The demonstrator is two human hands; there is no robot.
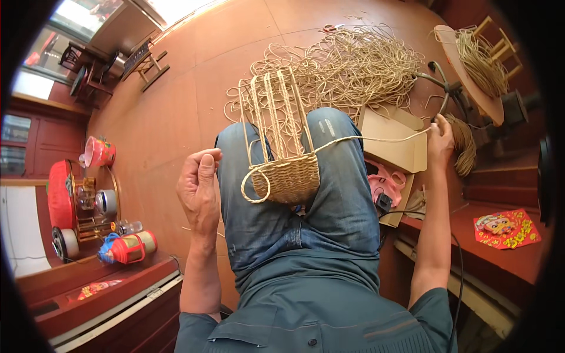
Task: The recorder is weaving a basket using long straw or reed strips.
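Note:
A partly woven piece rests on my lap between my thighs, its near part closely woven in tan cord. Beyond the weave, thin rods and lengthwise cords stretch away over my knees. A loose loop of cord hangs at its left near corner. From its right side a cord runs across my right thigh, and my right hand, held far out to the right, is closed on it. My left hand hovers left of the piece with fingers curled, thumb up, and nothing visible in it.
A big tangle of cord covers the floor ahead, with scissors at its far edge. An opened cardboard box holding a pink bag stands by my right knee. To the left are a red thermos and a bucket.

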